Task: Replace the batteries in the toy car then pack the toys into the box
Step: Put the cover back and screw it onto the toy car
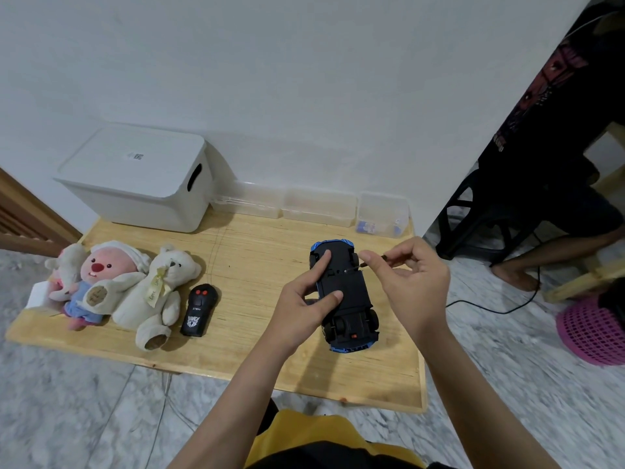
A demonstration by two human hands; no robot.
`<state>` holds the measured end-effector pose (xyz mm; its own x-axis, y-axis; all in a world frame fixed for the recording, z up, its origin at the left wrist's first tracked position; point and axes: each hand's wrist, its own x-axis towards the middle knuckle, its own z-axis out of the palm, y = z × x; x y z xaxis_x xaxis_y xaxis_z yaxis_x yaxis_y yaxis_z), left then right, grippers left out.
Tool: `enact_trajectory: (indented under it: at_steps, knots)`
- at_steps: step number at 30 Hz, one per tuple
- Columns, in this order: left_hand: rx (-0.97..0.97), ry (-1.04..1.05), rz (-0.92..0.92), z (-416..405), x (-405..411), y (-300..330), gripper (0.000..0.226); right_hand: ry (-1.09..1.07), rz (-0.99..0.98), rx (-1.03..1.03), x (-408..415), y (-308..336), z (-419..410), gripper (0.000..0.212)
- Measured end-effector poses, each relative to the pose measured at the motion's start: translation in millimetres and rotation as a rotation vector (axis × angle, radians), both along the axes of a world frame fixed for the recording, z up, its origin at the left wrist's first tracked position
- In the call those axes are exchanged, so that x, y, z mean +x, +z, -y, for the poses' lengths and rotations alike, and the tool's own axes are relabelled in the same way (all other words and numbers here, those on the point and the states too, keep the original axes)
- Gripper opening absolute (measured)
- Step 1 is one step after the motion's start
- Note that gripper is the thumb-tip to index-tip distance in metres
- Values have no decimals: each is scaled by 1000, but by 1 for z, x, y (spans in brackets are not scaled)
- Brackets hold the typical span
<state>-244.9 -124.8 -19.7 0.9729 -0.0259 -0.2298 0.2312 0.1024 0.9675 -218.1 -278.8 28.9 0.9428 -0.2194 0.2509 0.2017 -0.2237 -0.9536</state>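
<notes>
Right of centre, a blue-and-black plastic toy car [343,296] lies belly-up on the pale wooden table [257,333]. The left hand [304,299] grips its side, forefinger and thumb pressed on the underside. The right hand [411,282] pinches a thin dark screwdriver [375,260], tip at the chassis. A white lidded plastic box [142,181] sits upper left.

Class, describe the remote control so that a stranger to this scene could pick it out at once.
On the pale wooden table, look left of the upturned blue toy car. The small black plastic remote control lies beside the cream teddy bear; alone among soft toys, it is hard, with two red buttons.
</notes>
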Motion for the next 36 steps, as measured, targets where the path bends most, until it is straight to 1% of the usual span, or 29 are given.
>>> enact_trajectory:
  at_steps: [7, 10, 16, 20, 21, 23, 25, 26, 28, 30, 33, 36]
  knots:
    - [24, 3, -9, 1, 3, -6, 61, -13, -165, 25, 5, -6, 9, 31]
    - [24, 7, -15, 0, 3, -9, 61, -10, -205, -6, 6, -8, 10, 23]
    - [18, 22, -21, -5, 4, -12, 61, 99, -224, -276, 7, -5, 15, 12]
    - [28, 30, -26, -7, 5, -14, 61, 210, -219, -552, 13, -5, 19, 6]
    - [32, 30, -27, -7, 5, -15, 61, 243, -242, -639, 14, -6, 20, 5]
    - [35, 26, -29, -8, 4, -17, 62, 299, -297, -811, 15, -12, 21, 14]
    - [34, 11, -32, -8, 4, -19, 62, 323, -363, -869, 12, -19, 21, 16]
    - [34, 0, -32, -9, 3, -20, 62, 327, -393, -847, 11, -23, 21, 15]
    - [39, -20, -29, -10, 3, -22, 62, 318, -426, -725, 7, -33, 21, 11]
    - [42, -35, -26, -11, 2, -25, 63, 272, -445, -551, 3, -41, 19, 8]
    - [60, -54, -17, -12, 1, -29, 64, 156, -443, -261, -6, -53, 7, 11]
    - [86, -63, 4, -9, 2, -29, 67, 74, -380, -160, -14, -64, -7, 17]
